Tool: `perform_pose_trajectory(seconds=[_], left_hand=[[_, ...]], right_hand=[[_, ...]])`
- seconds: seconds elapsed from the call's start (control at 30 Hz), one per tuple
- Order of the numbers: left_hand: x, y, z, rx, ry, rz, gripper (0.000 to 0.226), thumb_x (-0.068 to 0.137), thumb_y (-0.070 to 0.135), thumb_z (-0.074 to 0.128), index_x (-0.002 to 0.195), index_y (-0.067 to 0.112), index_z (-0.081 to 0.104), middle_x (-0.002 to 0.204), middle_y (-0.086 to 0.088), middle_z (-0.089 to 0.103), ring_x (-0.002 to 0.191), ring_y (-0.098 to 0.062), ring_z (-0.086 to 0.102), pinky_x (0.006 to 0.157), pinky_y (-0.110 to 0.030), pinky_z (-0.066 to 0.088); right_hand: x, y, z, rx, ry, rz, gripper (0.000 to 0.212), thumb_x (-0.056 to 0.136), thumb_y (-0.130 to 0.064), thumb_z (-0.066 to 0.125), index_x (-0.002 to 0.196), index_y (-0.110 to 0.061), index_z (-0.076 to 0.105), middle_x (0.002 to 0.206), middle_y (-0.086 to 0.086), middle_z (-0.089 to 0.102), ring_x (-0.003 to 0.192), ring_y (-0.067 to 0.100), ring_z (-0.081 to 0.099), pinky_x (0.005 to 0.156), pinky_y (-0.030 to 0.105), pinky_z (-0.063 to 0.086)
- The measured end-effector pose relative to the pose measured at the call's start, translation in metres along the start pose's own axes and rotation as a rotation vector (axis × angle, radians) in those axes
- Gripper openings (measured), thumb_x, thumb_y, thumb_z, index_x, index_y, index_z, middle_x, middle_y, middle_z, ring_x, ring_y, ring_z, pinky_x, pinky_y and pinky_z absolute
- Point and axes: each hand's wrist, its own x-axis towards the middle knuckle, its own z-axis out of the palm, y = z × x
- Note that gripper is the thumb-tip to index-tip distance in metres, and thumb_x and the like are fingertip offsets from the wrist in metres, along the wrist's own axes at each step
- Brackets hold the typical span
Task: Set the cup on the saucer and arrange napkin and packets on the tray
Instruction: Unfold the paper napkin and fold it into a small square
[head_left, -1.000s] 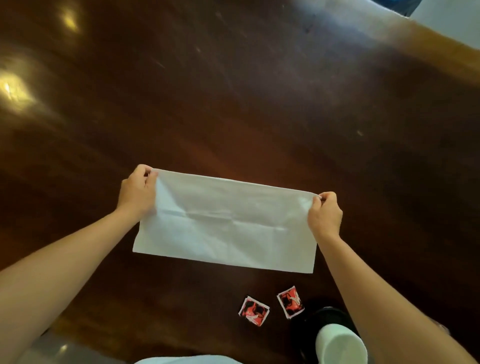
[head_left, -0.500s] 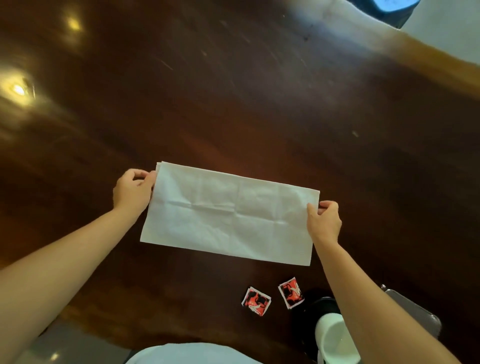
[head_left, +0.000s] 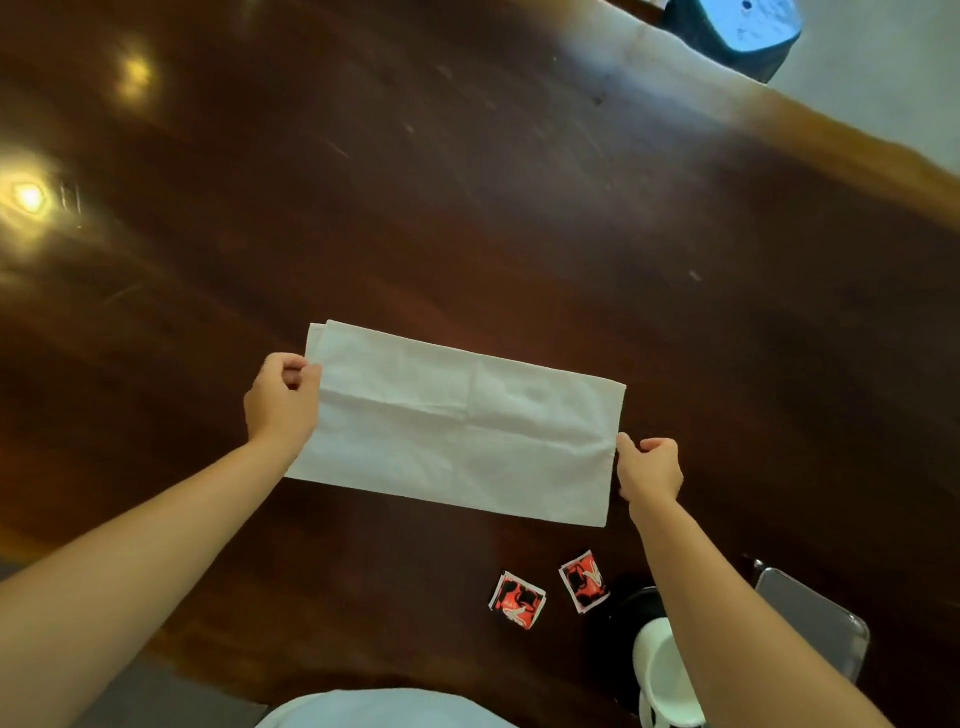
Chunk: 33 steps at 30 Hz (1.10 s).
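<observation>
Head view, looking down on a dark wooden tabletop (head_left: 467, 182). A white napkin (head_left: 457, 426), folded into a long rectangle with visible creases, lies spread between the two hands. The left hand (head_left: 283, 402) pinches the napkin's left edge, thumb on top and fingers curled under; the layers at the far left corner are slightly offset. The right hand (head_left: 649, 467) is closed at the napkin's right edge, its thumb touching the cloth; whether the fingers actually clamp the edge cannot be told. Nearer the person than the right grip, two red-and-black packets (head_left: 519, 600) (head_left: 584, 581) lie flat on the tabletop, side by side and apart from the napkin. Just right of the packets, under the right forearm, a white cup (head_left: 662, 675) stands on a black saucer (head_left: 631, 618), both partly hidden by the arm. Right of that forearm, a corner of a grey tray (head_left: 815, 618) shows. Beyond the tabletop's far edge stands a blue stool (head_left: 737, 26).
</observation>
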Motion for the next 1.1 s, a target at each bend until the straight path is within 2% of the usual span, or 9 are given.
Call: perform_pose_trajectory(seconds=[0.1,0.23,0.3,0.4,0.53,0.63,0.8,0.93,1.1], left_hand=[[-0.006,-0.01,0.003,0.155,-0.003,0.073,0.042,0.094,0.032,0.064,0.129,0.013,0.052,0.133,-0.014,0.05,0.113,-0.029,0.051,0.085,-0.037,0.046],[-0.021,-0.03,0.005,0.581,-0.084,0.359,0.065,0.089,0.035,0.069,0.144,0.016,0.039,0.15,-0.019,0.03,0.133,-0.042,0.032,0.101,-0.056,0.04],[-0.03,-0.038,0.008,0.673,-0.116,0.351,0.072,0.088,0.037,0.07,0.147,0.017,0.033,0.153,-0.02,0.024,0.137,-0.043,0.028,0.103,-0.058,0.039],[-0.038,-0.044,0.007,0.563,-0.096,0.281,0.066,0.088,0.03,0.072,0.143,0.013,0.038,0.147,-0.02,0.032,0.129,-0.042,0.035,0.098,-0.052,0.045],[-0.033,-0.037,-0.003,0.147,0.015,0.046,0.044,0.091,0.02,0.069,0.13,0.011,0.05,0.129,-0.013,0.05,0.112,-0.029,0.053,0.088,-0.037,0.046],[-0.027,-0.036,-0.011,0.111,0.041,-0.086,0.031,0.094,0.027,0.065,0.12,0.011,0.057,0.111,-0.007,0.063,0.102,-0.027,0.061,0.078,-0.036,0.048],[-0.008,-0.031,-0.02,0.14,0.031,-0.032,0.026,0.094,0.033,0.064,0.111,0.014,0.062,0.102,-0.004,0.066,0.091,-0.021,0.059,0.072,-0.034,0.046],[0.008,-0.018,-0.017,0.113,-0.021,0.006,0.032,0.095,0.033,0.063,0.119,0.013,0.062,0.114,-0.006,0.064,0.095,-0.019,0.055,0.078,-0.033,0.046],[0.029,-0.001,-0.011,0.127,-0.05,0.071,0.039,0.092,0.029,0.069,0.126,0.012,0.061,0.114,-0.007,0.068,0.104,-0.026,0.062,0.083,-0.037,0.052]], right_hand=[[-0.002,0.013,-0.001,-0.063,-0.061,0.009,0.043,0.091,-0.033,0.069,0.122,-0.013,0.048,0.092,0.006,0.058,0.078,0.021,0.062,0.081,0.047,0.06],[-0.008,0.021,0.0,-0.254,-0.137,-0.081,0.048,0.085,-0.048,0.071,0.115,-0.015,0.051,0.103,0.01,0.064,0.093,0.026,0.065,0.08,0.043,0.058],[-0.015,0.023,0.003,-0.315,-0.193,-0.114,0.048,0.085,-0.048,0.073,0.11,-0.016,0.048,0.103,0.008,0.062,0.096,0.027,0.063,0.079,0.042,0.057],[-0.027,0.025,0.013,-0.318,-0.209,-0.113,0.044,0.086,-0.038,0.074,0.107,-0.014,0.045,0.101,0.009,0.057,0.091,0.026,0.062,0.076,0.043,0.058],[-0.038,0.026,0.018,-0.236,-0.144,-0.086,0.027,0.091,-0.028,0.069,0.101,-0.012,0.05,0.095,0.007,0.058,0.092,0.025,0.057,0.075,0.041,0.05],[-0.038,0.029,0.013,-0.165,-0.143,-0.063,0.016,0.093,-0.024,0.064,0.098,-0.009,0.062,0.088,0.006,0.064,0.093,0.03,0.064,0.081,0.045,0.056],[-0.041,0.033,0.004,-0.102,-0.206,-0.051,0.009,0.095,-0.022,0.062,0.097,-0.014,0.066,0.092,0.009,0.069,0.084,0.024,0.063,0.084,0.049,0.057],[-0.044,0.036,0.003,-0.063,-0.257,-0.03,0.007,0.097,-0.022,0.062,0.097,-0.015,0.063,0.092,0.008,0.065,0.085,0.023,0.057,0.092,0.053,0.053],[-0.038,0.016,0.008,0.001,-0.242,-0.067,0.033,0.092,-0.022,0.068,0.122,-0.012,0.061,0.105,0.005,0.069,0.095,0.025,0.066,0.087,0.048,0.057]])
